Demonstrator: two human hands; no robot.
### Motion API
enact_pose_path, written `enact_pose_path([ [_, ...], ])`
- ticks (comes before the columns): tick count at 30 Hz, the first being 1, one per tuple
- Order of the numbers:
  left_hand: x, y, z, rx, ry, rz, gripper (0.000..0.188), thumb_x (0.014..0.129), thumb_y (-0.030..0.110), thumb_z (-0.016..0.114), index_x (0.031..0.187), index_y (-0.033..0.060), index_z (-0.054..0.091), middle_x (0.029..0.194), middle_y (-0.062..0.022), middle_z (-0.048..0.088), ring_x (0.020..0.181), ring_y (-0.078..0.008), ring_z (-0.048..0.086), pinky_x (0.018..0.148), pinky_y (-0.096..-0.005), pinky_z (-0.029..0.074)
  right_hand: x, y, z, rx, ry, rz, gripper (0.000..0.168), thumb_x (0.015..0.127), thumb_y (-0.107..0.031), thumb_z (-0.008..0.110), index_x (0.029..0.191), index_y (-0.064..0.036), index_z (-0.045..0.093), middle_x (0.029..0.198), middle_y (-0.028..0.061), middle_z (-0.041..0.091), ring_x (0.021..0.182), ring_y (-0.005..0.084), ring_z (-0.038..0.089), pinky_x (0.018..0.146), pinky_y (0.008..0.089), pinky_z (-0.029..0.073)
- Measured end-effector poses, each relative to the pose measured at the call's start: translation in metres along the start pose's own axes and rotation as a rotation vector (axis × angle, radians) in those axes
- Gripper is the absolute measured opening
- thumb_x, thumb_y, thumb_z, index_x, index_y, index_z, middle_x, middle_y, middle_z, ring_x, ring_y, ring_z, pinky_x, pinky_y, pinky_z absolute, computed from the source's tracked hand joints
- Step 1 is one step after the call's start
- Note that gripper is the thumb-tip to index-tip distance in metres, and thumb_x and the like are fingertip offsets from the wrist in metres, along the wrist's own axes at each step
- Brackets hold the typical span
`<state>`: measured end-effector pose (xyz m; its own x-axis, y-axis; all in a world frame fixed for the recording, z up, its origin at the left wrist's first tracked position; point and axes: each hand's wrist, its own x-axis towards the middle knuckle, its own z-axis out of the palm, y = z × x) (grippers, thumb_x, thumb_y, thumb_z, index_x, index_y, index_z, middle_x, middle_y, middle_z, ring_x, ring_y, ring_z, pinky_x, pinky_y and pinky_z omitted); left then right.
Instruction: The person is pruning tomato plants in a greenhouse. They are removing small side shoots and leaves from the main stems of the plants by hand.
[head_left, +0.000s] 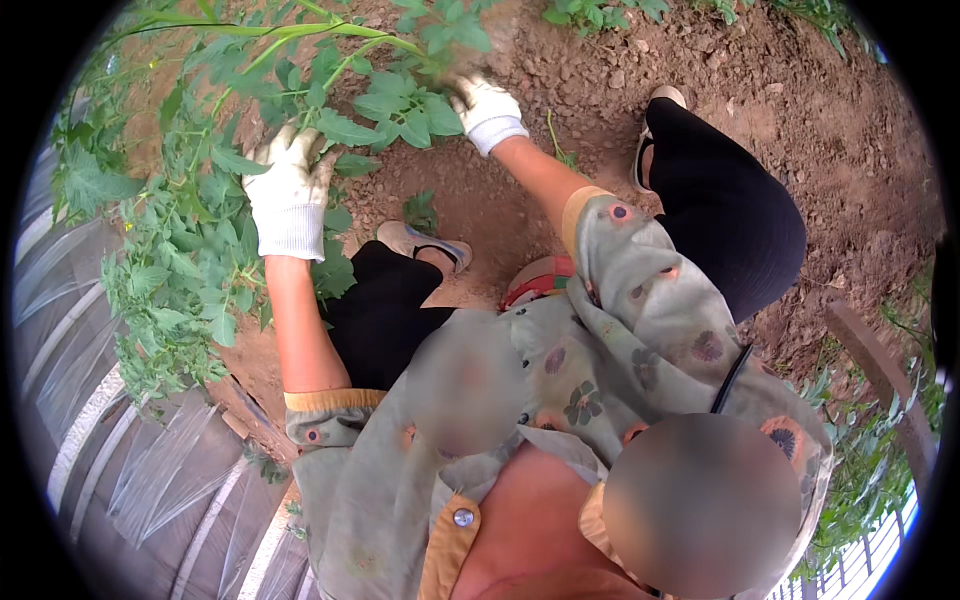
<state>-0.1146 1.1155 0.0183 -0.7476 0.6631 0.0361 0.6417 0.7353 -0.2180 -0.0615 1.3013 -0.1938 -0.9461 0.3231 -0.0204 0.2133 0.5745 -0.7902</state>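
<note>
My left hand (289, 180), in a white knit-cuffed glove, is among the leaves of a tomato plant (180, 262). Its fingers point away from me, and leaves partly cover their tips, so a grip cannot be made out. To the right, my right hand (486, 112) wears a matching glove and reaches beside a leafy tomato shoot (405, 109). Blur at its fingertips hides whether they hold anything. A thick green stem (330, 28) runs from the upper left towards that hand, above both gloves.
Bare clumpy soil (600, 67) lies around my shoes (424, 244). Plastic sheeting over curved ribs (97, 427) rises at the left. A small green plant (421, 210) grows between my feet. A red item (536, 281) is below me. A curved brown bar (881, 367) stands at the right.
</note>
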Motion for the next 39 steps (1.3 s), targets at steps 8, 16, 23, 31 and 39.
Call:
enact_pose_path([
  [8, 0.023, 0.001, -0.002, -0.153, -0.010, -0.066, 0.034, 0.067, 0.015, 0.067, 0.099, 0.0098, 0.058, 0.110, -0.0082, 0.055, 0.099, -0.0293, 0.051, 0.092, -0.0416, 0.034, 0.014, 0.027, 0.067, 1.156, -0.401, 0.987, 0.042, 0.085, -0.035, 0.048, 0.119, -0.011, 0.046, 0.111, 0.0118, 0.054, 0.096, 0.0234, 0.056, 0.074, 0.0399, 0.048],
  [16, 0.033, 0.007, 0.008, -0.174, -0.010, -0.072, 0.037, 0.065, 0.013, 0.070, 0.099, 0.0079, 0.057, 0.106, -0.0128, 0.055, 0.096, -0.0308, 0.052, 0.093, -0.0436, 0.034, 0.058, 0.019, 0.138, 1.836, 0.023, 1.178, 0.036, 0.083, -0.028, 0.054, 0.110, -0.003, 0.049, 0.107, 0.0094, 0.053, 0.091, 0.0255, 0.052, 0.080, 0.0401, 0.045],
  [23, 0.029, 0.005, 0.003, -0.167, 0.015, -0.055, 0.037, 0.065, 0.010, 0.069, 0.100, 0.0077, 0.057, 0.105, -0.0131, 0.055, 0.099, -0.0324, 0.050, 0.092, -0.0453, 0.034, 0.007, 0.086, 0.123, -0.146, -0.630, 0.449, 0.032, 0.083, -0.025, 0.047, 0.111, -0.011, 0.053, 0.111, 0.0127, 0.056, 0.099, 0.0293, 0.056, 0.081, 0.0390, 0.045],
  [31, 0.027, 0.004, 0.005, -0.195, -0.026, -0.042, 0.039, 0.063, 0.007, 0.068, 0.101, 0.0092, 0.057, 0.106, -0.0123, 0.054, 0.100, -0.0341, 0.049, 0.092, -0.0458, 0.035, 0.031, 0.073, 0.104, -0.002, -0.458, 0.621, 0.055, 0.074, -0.039, 0.059, 0.122, -0.014, 0.045, 0.112, 0.0123, 0.055, 0.100, 0.0291, 0.054, 0.082, 0.0371, 0.045],
  [39, 0.020, 0.004, 0.012, -0.222, -0.048, -0.115, 0.033, 0.066, 0.000, 0.064, 0.098, 0.0050, 0.058, 0.107, -0.0141, 0.054, 0.101, -0.0329, 0.049, 0.089, -0.0401, 0.038, 0.033, 0.099, 0.125, 0.697, -0.272, 0.888, 0.034, 0.088, -0.019, 0.042, 0.117, -0.002, 0.047, 0.118, 0.0117, 0.051, 0.104, 0.0299, 0.050, 0.089, 0.0346, 0.039],
])
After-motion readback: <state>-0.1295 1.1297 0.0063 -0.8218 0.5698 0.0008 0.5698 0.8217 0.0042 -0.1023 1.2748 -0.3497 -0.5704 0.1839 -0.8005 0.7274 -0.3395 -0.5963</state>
